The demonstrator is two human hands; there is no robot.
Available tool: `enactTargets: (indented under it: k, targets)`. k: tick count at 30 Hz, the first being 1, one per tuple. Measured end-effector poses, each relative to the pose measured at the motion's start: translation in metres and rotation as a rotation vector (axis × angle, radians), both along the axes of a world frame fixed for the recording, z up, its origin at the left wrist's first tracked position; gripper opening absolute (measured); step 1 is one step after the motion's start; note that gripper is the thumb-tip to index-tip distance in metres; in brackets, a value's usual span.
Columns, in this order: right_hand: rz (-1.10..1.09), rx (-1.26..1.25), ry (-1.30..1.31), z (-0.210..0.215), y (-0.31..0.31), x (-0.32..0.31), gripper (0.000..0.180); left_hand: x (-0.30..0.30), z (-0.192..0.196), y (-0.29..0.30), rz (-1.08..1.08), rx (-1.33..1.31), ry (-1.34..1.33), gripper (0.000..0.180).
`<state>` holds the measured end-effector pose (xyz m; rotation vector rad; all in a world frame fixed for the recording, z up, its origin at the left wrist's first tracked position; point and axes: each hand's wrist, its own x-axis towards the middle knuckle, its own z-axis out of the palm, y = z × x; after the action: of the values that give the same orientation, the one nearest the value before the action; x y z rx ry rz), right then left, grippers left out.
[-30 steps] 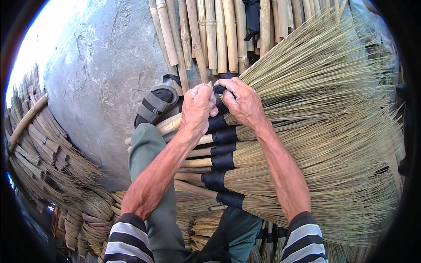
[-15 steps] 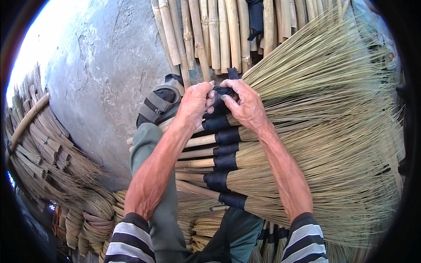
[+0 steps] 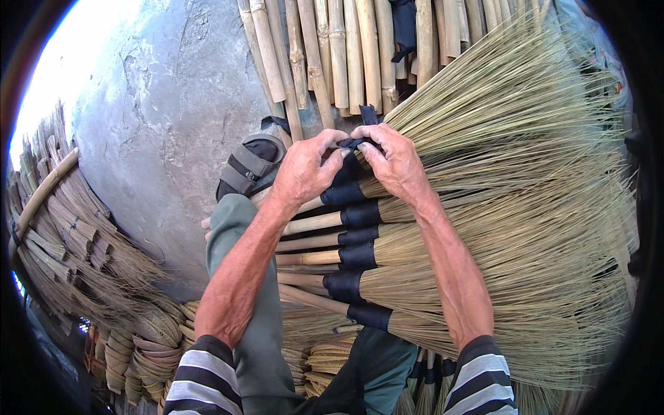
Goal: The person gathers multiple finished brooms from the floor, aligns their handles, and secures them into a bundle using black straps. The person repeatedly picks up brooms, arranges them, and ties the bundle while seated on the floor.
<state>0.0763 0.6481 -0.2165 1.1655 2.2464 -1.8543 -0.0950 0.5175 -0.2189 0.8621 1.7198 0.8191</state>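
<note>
My left hand (image 3: 310, 166) and my right hand (image 3: 395, 158) meet at the neck of the farthest broom (image 3: 470, 90). Between thumb and fingertips, each pinches part of a black strip (image 3: 351, 144), whose material I cannot make out. A loose black end (image 3: 369, 115) stands up just beyond the fingers. Below them, black wrapping (image 3: 344, 185) covers a broom neck. Several finished-looking grass brooms lie in a row toward me, their pale handles (image 3: 311, 223) pointing left and their bristles (image 3: 512, 242) fanning right. My fingers partly hide the binding.
Bamboo poles (image 3: 337, 55) lie side by side at the far edge, with a black strip (image 3: 404, 31) hanging over them. My sandalled foot (image 3: 250, 164) rests on the grey floor (image 3: 173, 90). Bundles of dry stalks (image 3: 83, 221) and braided coils (image 3: 152, 353) are at left.
My left hand has turned from a closed curl into a thumb-and-finger pinch, moving slightly left. My right fingertips have closed in on the black strip. The brooms look nearly unmoved.
</note>
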Motion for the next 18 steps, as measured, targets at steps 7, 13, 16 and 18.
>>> enactTargets:
  k: [7, 13, 16, 18]
  targets:
    - [0.081, 0.001, -0.057, 0.004, 0.008, -0.005, 0.024, -0.002, 0.006, 0.003, -0.045, 0.014, 0.142, 0.017]
    - [0.195, 0.024, -0.136, 0.006, 0.011, -0.007, 0.024, -0.001, 0.005, 0.004, -0.125, 0.014, 0.233, 0.018]
    - [0.171, 0.067, -0.092, 0.004, 0.008, -0.006, 0.025, 0.005, -0.005, 0.003, -0.076, -0.019, 0.189, 0.019]
    - [0.108, 0.038, -0.047, 0.003, 0.006, -0.005, 0.026, 0.009, -0.013, 0.003, 0.082, -0.082, 0.021, 0.021]
